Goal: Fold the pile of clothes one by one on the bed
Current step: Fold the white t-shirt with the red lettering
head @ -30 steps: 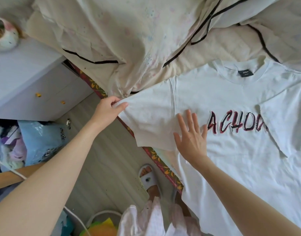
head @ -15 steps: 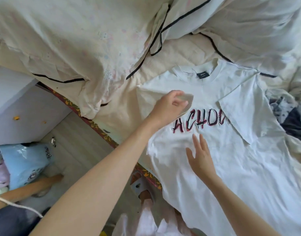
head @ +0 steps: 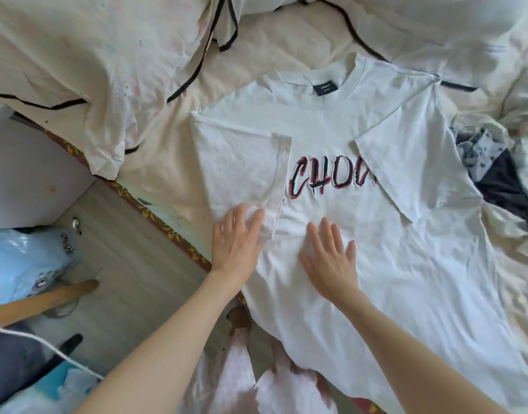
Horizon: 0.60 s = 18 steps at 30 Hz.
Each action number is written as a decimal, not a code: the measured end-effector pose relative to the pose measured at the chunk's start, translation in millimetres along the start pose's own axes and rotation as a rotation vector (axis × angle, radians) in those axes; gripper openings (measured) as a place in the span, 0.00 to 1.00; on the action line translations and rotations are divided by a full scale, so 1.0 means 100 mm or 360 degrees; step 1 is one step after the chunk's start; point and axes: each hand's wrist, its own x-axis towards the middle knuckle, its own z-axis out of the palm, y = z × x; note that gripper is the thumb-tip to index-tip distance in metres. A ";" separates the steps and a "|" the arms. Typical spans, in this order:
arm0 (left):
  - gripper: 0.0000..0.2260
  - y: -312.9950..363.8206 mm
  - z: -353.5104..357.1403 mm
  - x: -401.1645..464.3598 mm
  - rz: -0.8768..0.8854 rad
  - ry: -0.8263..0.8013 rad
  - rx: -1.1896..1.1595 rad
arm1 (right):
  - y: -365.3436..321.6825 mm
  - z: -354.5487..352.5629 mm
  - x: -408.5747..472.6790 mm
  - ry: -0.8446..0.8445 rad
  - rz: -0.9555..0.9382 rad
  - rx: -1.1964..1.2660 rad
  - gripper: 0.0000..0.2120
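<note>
A white T-shirt [head: 391,264] with red and black lettering lies face up on the bed. Both its sleeves are folded inward over the chest; the left sleeve [head: 244,171] covers the first letters. My left hand [head: 234,245] lies flat with straight fingers on the lower corner of that folded sleeve. My right hand [head: 328,256] presses flat on the shirt's front just below the lettering. A dark and grey patterned garment [head: 493,171] lies crumpled at the shirt's right.
A cream quilt [head: 92,70] with black piping is bunched at the top left. The bed's patterned edge [head: 155,213] runs diagonally past wooden floor. A white cabinet [head: 23,174] and a blue bag [head: 23,264] stand on the left.
My left hand carried the left sleeve over the chest, laid it down and slid to its lower corner. My right hand stayed flat below the lettering.
</note>
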 end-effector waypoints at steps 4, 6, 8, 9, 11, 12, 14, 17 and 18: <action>0.24 0.09 0.05 0.03 -0.0103 0.0071 0.0052 | 0.16 -0.04 -0.02 -0.0025 -0.0176 0.0050 0.30; 0.22 0.14 -0.01 -0.02 -0.0131 0.0193 -0.0056 | 0.25 -0.10 -0.03 -0.0014 -0.0241 0.0164 0.28; 0.22 0.20 -0.04 -0.09 -0.0127 0.0336 -0.0147 | 0.29 -0.20 0.01 0.0082 -0.0210 0.0473 0.20; 0.22 0.23 -0.05 -0.12 -0.0112 0.0407 -0.0167 | 0.29 -0.29 0.07 0.0109 -0.0135 0.0702 0.16; 0.22 0.31 -0.05 -0.18 -0.0101 0.0511 -0.0198 | 0.22 -0.50 0.22 0.0035 0.0082 0.1190 0.13; 0.22 0.35 -0.05 -0.19 -0.0118 0.0541 -0.0226 | 0.16 -0.61 0.31 -0.0053 0.0171 0.1420 0.12; 0.23 0.43 -0.06 -0.18 -0.0153 0.0549 -0.0301 | 0.03 -0.79 0.48 -0.0245 0.0283 0.1831 0.11; 0.25 0.52 -0.06 -0.13 -0.0128 0.0499 -0.0411 | -0.20 -0.94 0.72 -0.0445 0.0360 0.2213 0.11; 0.25 0.54 -0.05 -0.11 -0.0120 0.0494 -0.0435 | -0.26 -0.98 0.81 -0.0481 0.0411 0.2299 0.11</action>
